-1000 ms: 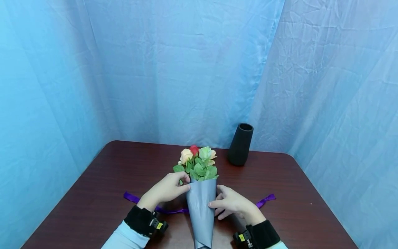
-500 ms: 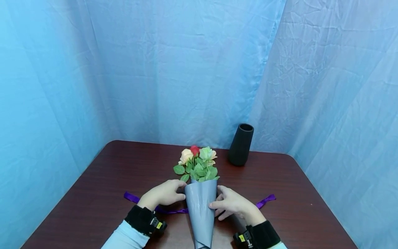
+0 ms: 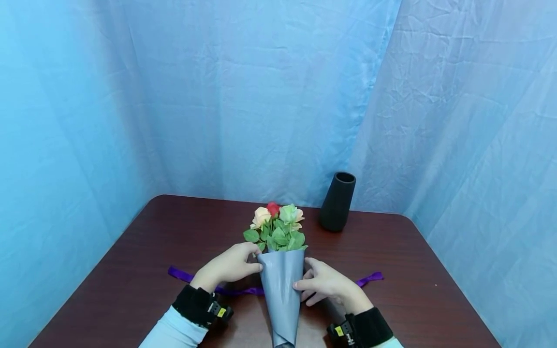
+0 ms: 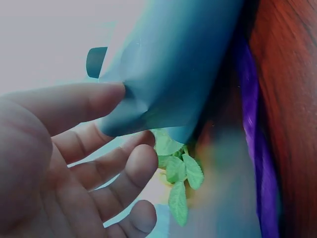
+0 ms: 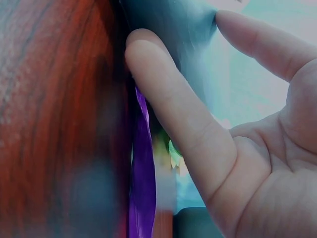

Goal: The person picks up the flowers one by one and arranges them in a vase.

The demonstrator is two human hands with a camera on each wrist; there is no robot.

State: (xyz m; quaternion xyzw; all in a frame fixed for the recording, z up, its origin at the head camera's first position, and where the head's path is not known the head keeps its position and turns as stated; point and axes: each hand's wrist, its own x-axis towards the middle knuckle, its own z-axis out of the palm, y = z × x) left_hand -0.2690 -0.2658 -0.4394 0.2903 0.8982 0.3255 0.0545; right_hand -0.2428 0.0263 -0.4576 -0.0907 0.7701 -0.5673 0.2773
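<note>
A bouquet of roses [image 3: 280, 227], cream, red and pale green with green leaves, stands out of a cone of grey-blue wrapping paper [image 3: 282, 295]. My left hand [image 3: 232, 263] pinches the paper's upper left edge; in the left wrist view the thumb [image 4: 106, 96] dents the paper and the forefinger is partly behind it. At the cone's right side my right hand [image 3: 328, 285] holds the paper, its thumb tip pressing on the front and the other fingers along the side. A purple ribbon [image 3: 239, 292] runs across behind the cone, partly hidden by it.
A tall black vase [image 3: 337, 203] stands at the back right of the dark brown table [image 3: 435, 270]. Pale blue curtains [image 3: 261, 96] enclose the table's back and sides. One ribbon end [image 3: 370, 279] shows past the right hand.
My left hand slid down and left from the rim, then came up again to the paper's upper left corner, which now spreads slightly further left. The right hand stays almost still.
</note>
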